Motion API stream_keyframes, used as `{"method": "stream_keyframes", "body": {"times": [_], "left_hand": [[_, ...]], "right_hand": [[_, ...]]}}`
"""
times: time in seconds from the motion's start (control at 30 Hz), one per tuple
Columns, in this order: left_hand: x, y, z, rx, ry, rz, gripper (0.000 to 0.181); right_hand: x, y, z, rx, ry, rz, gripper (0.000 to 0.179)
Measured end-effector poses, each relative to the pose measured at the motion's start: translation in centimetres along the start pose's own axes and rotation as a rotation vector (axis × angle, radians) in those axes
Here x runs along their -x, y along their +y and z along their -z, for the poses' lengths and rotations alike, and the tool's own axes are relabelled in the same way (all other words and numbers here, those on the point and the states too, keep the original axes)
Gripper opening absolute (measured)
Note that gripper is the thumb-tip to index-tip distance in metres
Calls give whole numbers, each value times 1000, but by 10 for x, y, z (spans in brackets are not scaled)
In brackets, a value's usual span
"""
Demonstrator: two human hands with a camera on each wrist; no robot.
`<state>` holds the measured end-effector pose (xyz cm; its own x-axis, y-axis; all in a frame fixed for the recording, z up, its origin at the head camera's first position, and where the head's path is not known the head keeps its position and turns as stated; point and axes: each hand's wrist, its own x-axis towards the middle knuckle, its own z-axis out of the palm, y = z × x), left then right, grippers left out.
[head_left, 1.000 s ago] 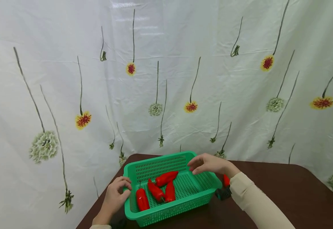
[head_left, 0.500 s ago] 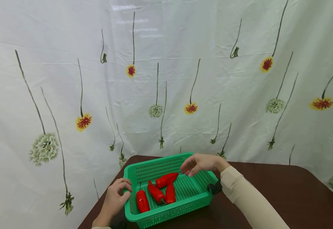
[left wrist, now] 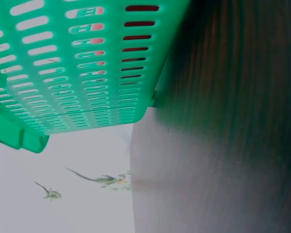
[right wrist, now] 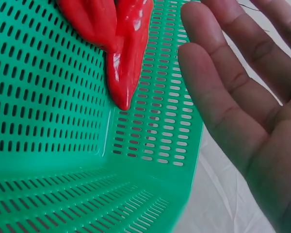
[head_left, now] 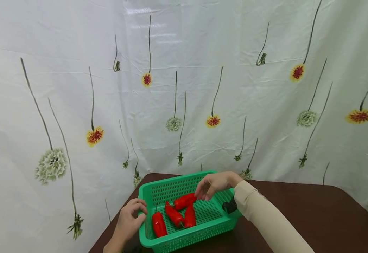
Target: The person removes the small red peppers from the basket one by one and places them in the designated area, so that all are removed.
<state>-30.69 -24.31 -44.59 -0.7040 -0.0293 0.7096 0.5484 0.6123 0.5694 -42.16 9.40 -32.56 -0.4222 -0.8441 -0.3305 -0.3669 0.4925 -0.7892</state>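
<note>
A green plastic basket [head_left: 190, 239] with slotted walls stands on the dark table and holds several red peppers. One pepper [head_left: 159, 225] lies near its left end, and the others cluster at the middle. My left hand [head_left: 128, 219] grips the basket's left rim with curled fingers. Over the basket hangs my right hand [head_left: 212, 185], holding nothing. Its fingers are loosely bent, and the fingertips overlap the tip of the rear pepper [head_left: 184, 201] in the head view. In the right wrist view, a gap shows between the fingers [right wrist: 203, 77] and the pepper tip [right wrist: 121, 92].
The dark brown tabletop [head_left: 291, 207] stretches to the right of the basket. Behind it hangs a pale curtain [head_left: 187, 52] printed with flowers. A black wrist camera [head_left: 229, 206] sits under my right wrist, overlapping the basket's right end in the head view.
My right hand has moved left and lower over the basket, closer to the rear pepper. A red thing right of the basket no longer shows. The left hand keeps its place.
</note>
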Motion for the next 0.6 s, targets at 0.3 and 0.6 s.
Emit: {"method": "stream_keyframes", "body": {"times": [0.3,0.6], "left_hand": [[-1,1,0,-12,7,-15,37],[1,-2,-3,12,13,-43,37]], "right_hand": [[-15,-5,-3,21,32,-38,41],[-33,-7,-16,138,51,-64,38]]}}
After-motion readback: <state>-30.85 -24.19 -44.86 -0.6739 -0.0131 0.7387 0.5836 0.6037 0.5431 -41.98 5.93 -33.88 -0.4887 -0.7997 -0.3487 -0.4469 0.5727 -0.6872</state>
